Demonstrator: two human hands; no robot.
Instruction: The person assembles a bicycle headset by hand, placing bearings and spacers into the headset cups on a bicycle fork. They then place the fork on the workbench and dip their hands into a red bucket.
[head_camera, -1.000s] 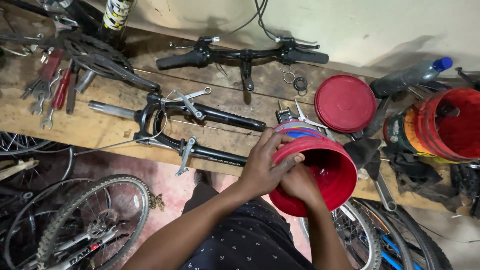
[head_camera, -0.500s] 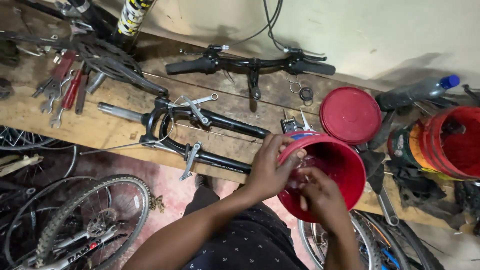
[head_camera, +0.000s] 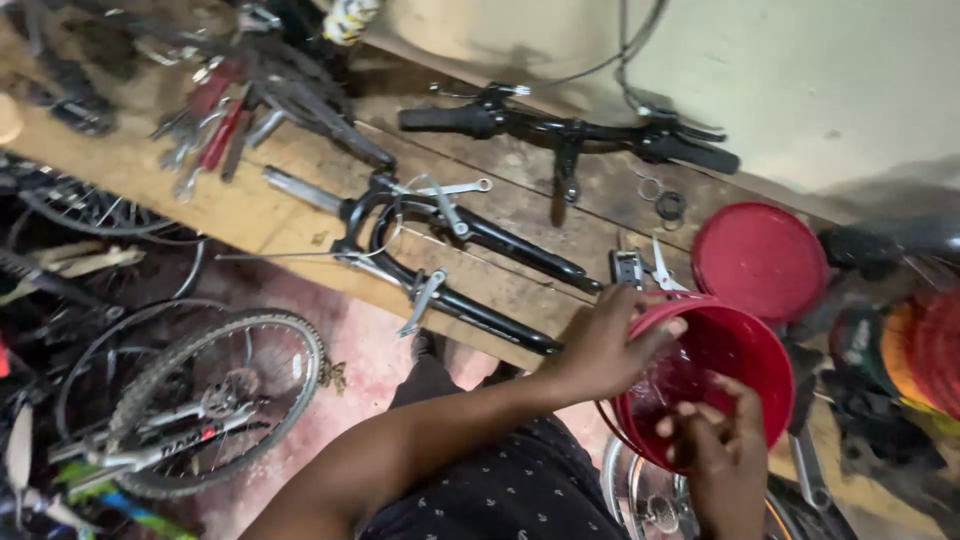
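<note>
Red plastic bucket (head_camera: 735, 360) sits at the bench edge, tilted toward the camera w/ the opening facing up-left. Left hand (head_camera: 605, 345) is clamped on the near rim, fingers curled over the lip, thumb outside. Right hand (head_camera: 715, 450) is at the lower rim, fingertips reaching in, loosely half-curled; can't tell if it's pinching anything, too blurry. Inside of the bucket looks shiny/wet, maybe a bit of liquid, no clear parts visible tbh. Matching red lid (head_camera: 760, 260) lies flat on the wooden bench (head_camera: 240, 205) just behind it. Black suspension fork (head_camera: 450, 250) and handlebar (head_camera: 570, 130) lie further left. Bike wheel (head_camera: 215, 400) on the floor below.
</note>
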